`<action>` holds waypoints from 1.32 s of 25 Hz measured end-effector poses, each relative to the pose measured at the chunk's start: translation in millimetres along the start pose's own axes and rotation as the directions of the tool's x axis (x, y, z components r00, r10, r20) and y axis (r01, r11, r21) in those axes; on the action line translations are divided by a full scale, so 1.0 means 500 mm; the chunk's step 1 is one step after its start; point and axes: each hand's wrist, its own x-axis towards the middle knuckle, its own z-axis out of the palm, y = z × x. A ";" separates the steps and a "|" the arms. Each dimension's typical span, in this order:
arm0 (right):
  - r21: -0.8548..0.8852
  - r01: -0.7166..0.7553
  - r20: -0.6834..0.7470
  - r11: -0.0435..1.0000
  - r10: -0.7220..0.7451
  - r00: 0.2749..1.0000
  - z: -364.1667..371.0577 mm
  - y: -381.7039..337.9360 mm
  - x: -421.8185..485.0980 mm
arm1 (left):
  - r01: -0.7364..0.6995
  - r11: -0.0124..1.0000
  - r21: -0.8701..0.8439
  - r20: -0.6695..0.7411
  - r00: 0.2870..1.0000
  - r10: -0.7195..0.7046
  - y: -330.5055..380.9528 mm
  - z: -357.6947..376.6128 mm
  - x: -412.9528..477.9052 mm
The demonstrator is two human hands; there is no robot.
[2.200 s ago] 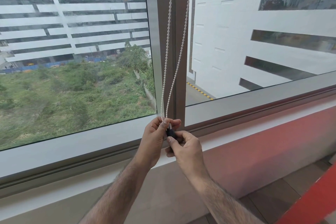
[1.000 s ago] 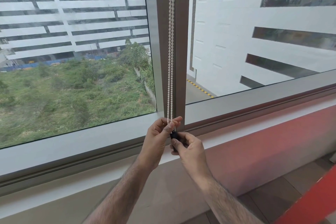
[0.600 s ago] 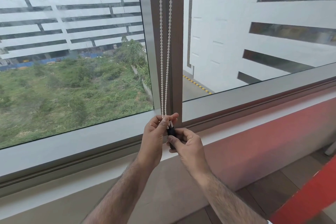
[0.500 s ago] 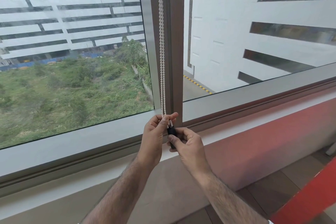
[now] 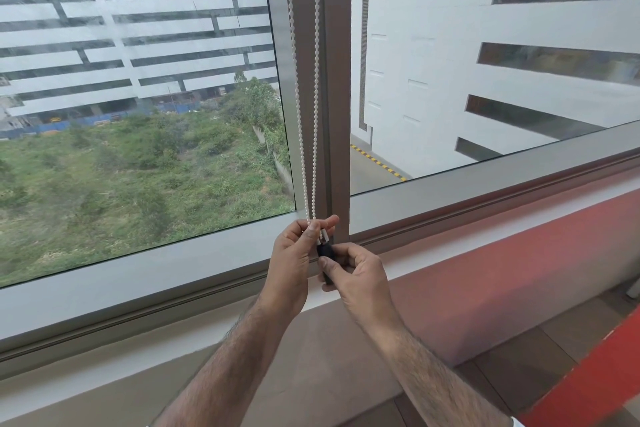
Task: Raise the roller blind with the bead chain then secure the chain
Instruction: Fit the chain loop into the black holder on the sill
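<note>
Two vertical bead chain (image 5: 314, 114) strands, converging downward.

A grey mullion (image 5: 341, 80) splits two panes above a grey sill (image 5: 138, 274). Outside lie a grassy lot (image 5: 121, 177) and white buildings (image 5: 450, 45). Below runs a red wall (image 5: 502, 253).

The bead chain (image 5: 314, 114) hangs before the window post (image 5: 337, 80), both hands below it.

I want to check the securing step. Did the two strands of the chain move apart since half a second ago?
Yes. The chain strands, then together at the mullion's left edge, now spread upward across it. Both hands pinch its bottom end.
</note>
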 end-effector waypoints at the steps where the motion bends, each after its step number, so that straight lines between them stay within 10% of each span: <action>1: 0.000 0.001 0.002 1.000 -0.001 1.000 0.000 0.000 0.000 | 0.001 1.000 0.002 0.003 1.000 -0.001 0.000 -0.001 0.000; 33: 0.169 -0.121 0.061 0.978 0.113 0.992 -0.002 0.006 0.017 | -0.008 0.998 0.058 0.132 0.991 0.000 -0.005 0.002 -0.016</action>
